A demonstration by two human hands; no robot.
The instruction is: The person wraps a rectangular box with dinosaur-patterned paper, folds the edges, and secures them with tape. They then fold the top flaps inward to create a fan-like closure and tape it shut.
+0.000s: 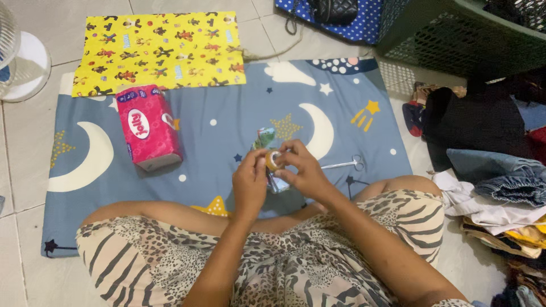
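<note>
Nearest the camera, both forearms ran forward over the crossed legs in animal-print cloth and met above the blue moon-and-star mat (227, 187). The right hand (304, 170) was curled closed around a small roll of tape (273, 160), thumb and fingers pinching its rim, while the left hand (249, 182) had its fingertips closed at the roll's edge, apparently picking at the free end; whether it actually gripped the end could not be told. The likely trouble here was the tape end tearing or sticking back on itself, since the fingers worked so close together, or the roll slipping down onto the small wrapped object (266, 139) lying just beneath the hands. Just right of the hands lay a pair of scissors (344, 165), near enough for a careless wrist to catch. Farther off lay a pink tissue pack (148, 126), and beyond it a yellow sheet of patterned wrapping paper (162, 48).
</note>
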